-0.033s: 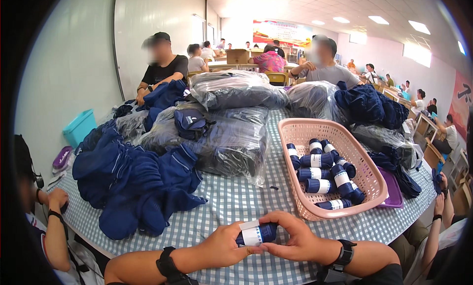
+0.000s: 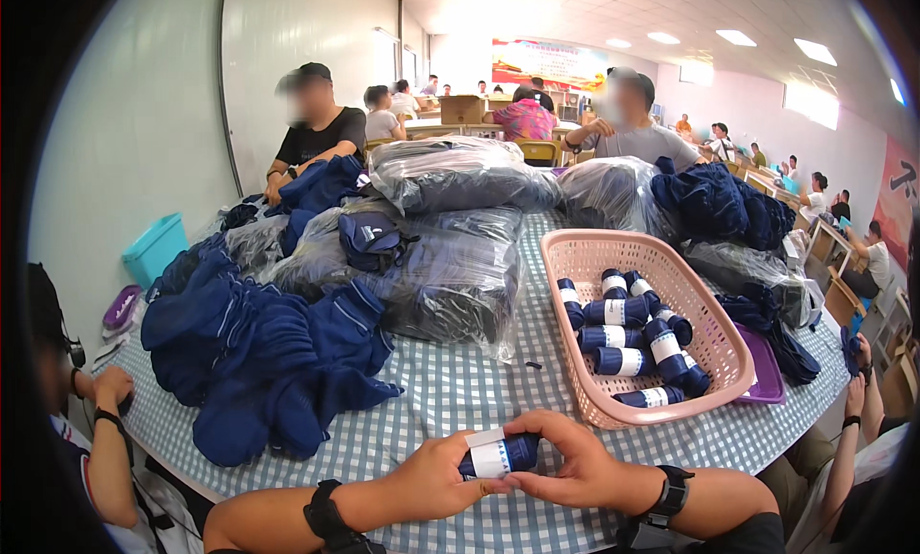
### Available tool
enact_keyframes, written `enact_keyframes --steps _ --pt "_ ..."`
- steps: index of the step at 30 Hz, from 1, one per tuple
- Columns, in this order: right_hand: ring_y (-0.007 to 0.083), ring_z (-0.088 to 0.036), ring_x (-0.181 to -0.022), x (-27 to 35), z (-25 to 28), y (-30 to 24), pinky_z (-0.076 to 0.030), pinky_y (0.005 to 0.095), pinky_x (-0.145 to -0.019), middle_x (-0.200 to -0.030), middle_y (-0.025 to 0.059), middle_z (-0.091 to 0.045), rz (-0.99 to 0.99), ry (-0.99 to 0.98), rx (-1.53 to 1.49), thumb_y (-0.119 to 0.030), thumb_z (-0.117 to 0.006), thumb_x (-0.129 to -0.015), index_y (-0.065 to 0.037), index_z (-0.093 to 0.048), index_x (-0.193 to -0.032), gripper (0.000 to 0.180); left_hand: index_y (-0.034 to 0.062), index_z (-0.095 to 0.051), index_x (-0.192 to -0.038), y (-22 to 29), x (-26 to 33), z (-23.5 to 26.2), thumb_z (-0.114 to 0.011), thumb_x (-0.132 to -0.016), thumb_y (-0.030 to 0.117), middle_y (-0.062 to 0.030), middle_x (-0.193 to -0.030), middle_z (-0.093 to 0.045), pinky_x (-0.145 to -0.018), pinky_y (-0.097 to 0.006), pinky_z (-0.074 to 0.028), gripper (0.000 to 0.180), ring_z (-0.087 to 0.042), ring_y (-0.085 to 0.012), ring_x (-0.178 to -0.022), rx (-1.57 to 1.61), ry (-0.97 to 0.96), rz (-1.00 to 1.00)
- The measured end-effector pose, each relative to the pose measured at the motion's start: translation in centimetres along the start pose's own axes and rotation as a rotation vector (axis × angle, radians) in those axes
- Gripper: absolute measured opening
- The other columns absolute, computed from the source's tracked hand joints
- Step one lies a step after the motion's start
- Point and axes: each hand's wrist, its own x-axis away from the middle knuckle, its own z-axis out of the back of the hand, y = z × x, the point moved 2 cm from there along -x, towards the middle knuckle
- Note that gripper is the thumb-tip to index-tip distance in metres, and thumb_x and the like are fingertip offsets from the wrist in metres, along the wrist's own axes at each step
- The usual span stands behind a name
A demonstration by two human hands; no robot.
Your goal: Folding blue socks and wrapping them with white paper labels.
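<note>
1. Table (image 2: 450,386) with a blue-and-white checked cloth fills the middle of the view, with several people seated around it.
2. Clear plastic bags (image 2: 450,257) packed with dark garments are stacked in a heap at the table's centre, reaching toward the far side.
3. A pile of loose navy socks (image 2: 259,362) lies on the cloth to the left, just beside the bags.
4. A pink slotted basket (image 2: 714,362) stands to the right on the table; inside it lie rolled navy bundles (image 2: 623,338), each with a white paper band.
5. A purple lid (image 2: 767,381) shows at the basket's right edge, partly under it.
6. The left hand (image 2: 431,477) comes in from the lower edge, a dark watch on its wrist; its fingers are curled closed around the banded end of a rolled navy sock bundle (image 2: 500,454).
7. The right hand (image 2: 575,463), also with a wrist watch, is wrapped over the bundle's other end, thumb under and fingers over the top.
8. The bundle is held between both hands just above the near table edge, in front of the basket.
</note>
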Motion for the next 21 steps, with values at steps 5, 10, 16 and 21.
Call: enact_keyframes --steps 5,10,16,21 --pt "0.0268 -0.065 -0.108 -0.22 -0.04 -0.23 -0.053 0.0367 -0.092 -0.119 0.0168 -0.063 0.089 0.044 0.088 -0.01 -0.083 -0.084 0.0 -0.061 -0.127 0.049 0.0006 -0.062 -0.127 -0.54 -0.08 -0.1 -0.085 -0.088 0.029 -0.0066 -0.098 -0.074 -0.079 -0.03 -0.057 0.054 -0.071 -0.0132 -0.088 0.001 0.001 -0.048" --pt "0.028 -0.064 -0.109 -0.28 0.02 -0.43 -0.052 0.0378 -0.094 -0.12 0.0173 -0.063 0.087 0.031 0.07 -0.009 -0.084 -0.083 0.001 -0.062 -0.125 0.048 -0.0021 -0.059 -0.131 -0.37 0.08 -0.12 -0.082 -0.089 0.041 -0.0118 -0.102 -0.074 -0.079 -0.032 -0.057 0.064 -0.072 -0.017 -0.089 0.056 -0.001 -0.09" --pt "0.0258 -0.065 -0.105 -0.47 -0.14 -0.36 -0.054 0.0357 -0.089 -0.117 0.0153 -0.063 0.126 0.039 0.062 -0.007 -0.082 -0.084 0.0 -0.063 -0.123 0.044 -0.003 -0.059 -0.13 -0.43 0.17 -0.03 -0.082 -0.089 0.041 -0.0121 -0.103 -0.074 -0.079 -0.032 -0.057 0.064 -0.073 -0.0172 -0.089 0.036 -0.015 -0.055" --pt "0.0256 -0.065 -0.105 -0.36 -0.02 -0.46 -0.054 0.0356 -0.09 -0.116 0.0147 -0.062 0.11 0.036 0.058 -0.008 -0.082 -0.084 0.0 -0.063 -0.122 0.044 -0.0034 -0.058 -0.13 -0.31 0.08 -0.04 -0.081 -0.09 0.042 -0.0124 -0.102 -0.074 -0.079 -0.032 -0.057 0.065 -0.073 -0.0175 -0.089 0.013 -0.024 -0.043"
